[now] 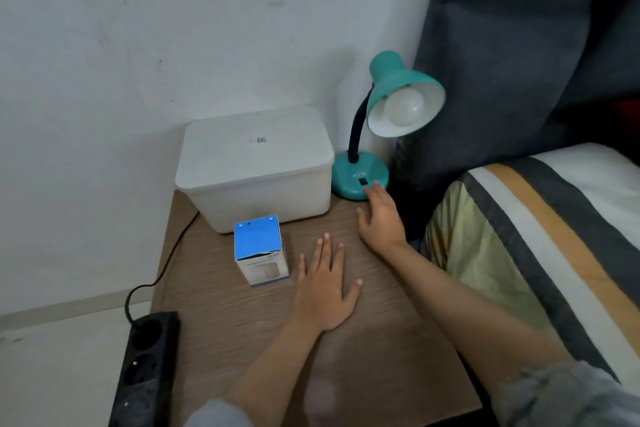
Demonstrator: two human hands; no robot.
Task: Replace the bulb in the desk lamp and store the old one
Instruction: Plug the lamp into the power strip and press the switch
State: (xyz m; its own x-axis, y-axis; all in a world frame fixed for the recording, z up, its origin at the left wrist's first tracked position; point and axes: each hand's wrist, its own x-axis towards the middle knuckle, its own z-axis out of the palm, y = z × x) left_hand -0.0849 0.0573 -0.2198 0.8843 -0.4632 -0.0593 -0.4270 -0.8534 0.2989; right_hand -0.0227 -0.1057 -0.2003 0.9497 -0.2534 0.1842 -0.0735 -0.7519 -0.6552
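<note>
- The left hand [323, 291] is being laid flat, fingers spread, on the worktop [374, 357] beside the bulb box [260, 255].
- The teal lamp [388, 121] base is being touched by the outstretched right hand [381, 218].

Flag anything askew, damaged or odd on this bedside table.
Only the small blue-and-white cardboard bulb box: its top flap looks torn or roughly opened along the front edge. The teal desk lamp stands upright, bulb seated.
</note>
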